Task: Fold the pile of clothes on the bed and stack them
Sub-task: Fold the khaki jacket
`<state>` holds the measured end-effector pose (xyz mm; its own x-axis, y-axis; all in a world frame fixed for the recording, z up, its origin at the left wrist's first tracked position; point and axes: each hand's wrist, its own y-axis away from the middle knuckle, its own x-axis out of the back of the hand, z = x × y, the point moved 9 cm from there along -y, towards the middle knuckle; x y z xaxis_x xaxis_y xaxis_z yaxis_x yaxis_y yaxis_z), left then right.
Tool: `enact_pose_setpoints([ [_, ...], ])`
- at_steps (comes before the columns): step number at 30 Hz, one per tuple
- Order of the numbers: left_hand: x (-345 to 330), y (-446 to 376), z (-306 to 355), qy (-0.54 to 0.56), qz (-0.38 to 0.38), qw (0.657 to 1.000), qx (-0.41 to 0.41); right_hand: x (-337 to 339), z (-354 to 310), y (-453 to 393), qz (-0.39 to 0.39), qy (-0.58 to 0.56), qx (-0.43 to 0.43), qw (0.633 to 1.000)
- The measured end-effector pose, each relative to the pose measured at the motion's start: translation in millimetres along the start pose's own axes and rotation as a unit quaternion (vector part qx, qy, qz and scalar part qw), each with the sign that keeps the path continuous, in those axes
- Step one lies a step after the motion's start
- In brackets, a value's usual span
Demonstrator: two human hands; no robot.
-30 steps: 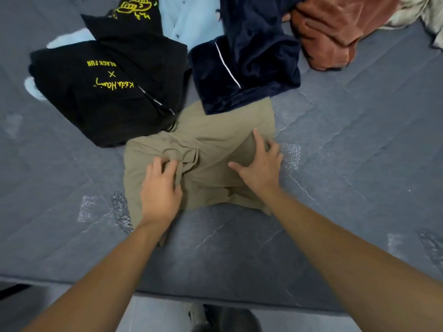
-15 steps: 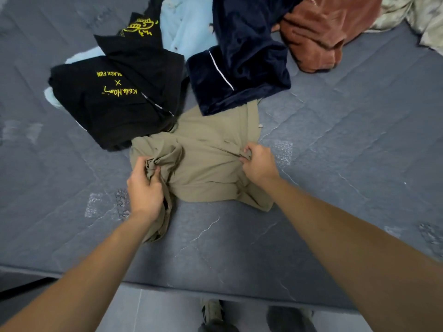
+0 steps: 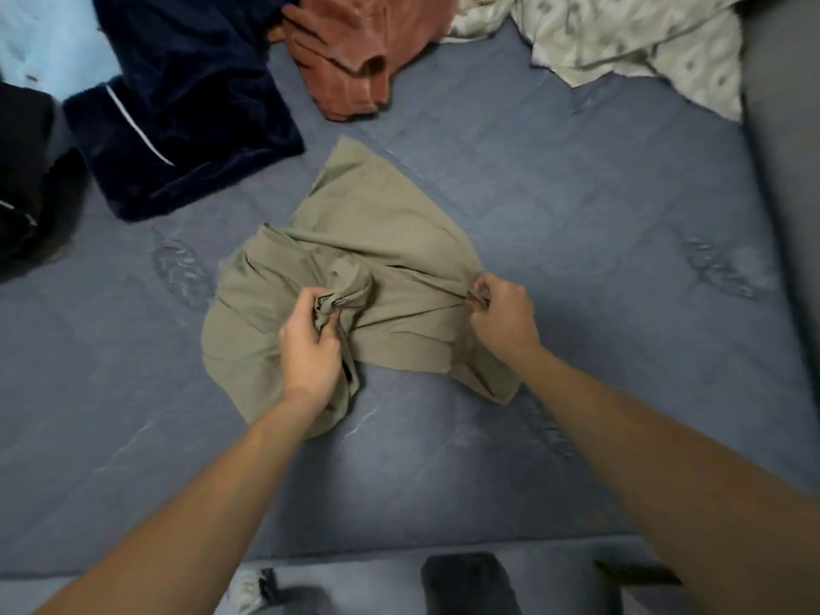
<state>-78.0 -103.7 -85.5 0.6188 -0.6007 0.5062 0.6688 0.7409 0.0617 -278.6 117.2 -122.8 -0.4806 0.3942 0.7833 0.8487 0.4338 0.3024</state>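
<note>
Khaki woven-cloth garment (image 3: pixel 355 255) lies crumpled on the grey-blue quilted bed (image 3: pixel 554 206), roughly centre, near the front edge. One corner points up toward the far side, the rest bunched into folds.

Left hand (image 3: pixel 310 344): grip clenched on a gathered wad of the khaki cloth near its middle, fingers curled round the bunch. Right hand (image 3: pixel 501 315): grip pinching the right edge of the same garment, cloth drawn taut between the two hands. Both forearms bare.

Rest of the pile sits along the far side of the bed, apart from the khaki piece:
- dark navy plush garment with thin white piping (image 3: pixel 186 95), upper left
- black garment (image 3: pixel 26 170) at the left edge, just beside the navy one
- pale blue cloth (image 3: pixel 40 42) under the navy one, top left corner
- rust-orange plush garment (image 3: pixel 359 51), crumpled, top centre
- cream cloth with grey print (image 3: pixel 630 33), top right, touching the rust one

Shoes blurred at the bottom edge, below the bed.
</note>
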Motion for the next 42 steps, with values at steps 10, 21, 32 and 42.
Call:
enact_pose_setpoints([
  [10, -157, 23, 81, 0.038, -0.107, 0.993, -0.013, 117, 149, 19, 0.001, 0.102, -0.049, 0.994],
  [21, -127, 19, 72, 0.032, -0.147, 0.987, 0.054, 60, 49, 23, 0.044, 0.189, 0.062, 0.979],
  [32, 118, -25, -47, 0.114, 0.054, 0.976, 0.176, -15, -69, 11, -0.053, 0.182, 0.185, 0.964],
  [42, 203, -51, -113, 0.041, 0.093, 0.977, 0.187, -52, -121, 9, -0.012, 0.172, 0.246, 0.954],
])
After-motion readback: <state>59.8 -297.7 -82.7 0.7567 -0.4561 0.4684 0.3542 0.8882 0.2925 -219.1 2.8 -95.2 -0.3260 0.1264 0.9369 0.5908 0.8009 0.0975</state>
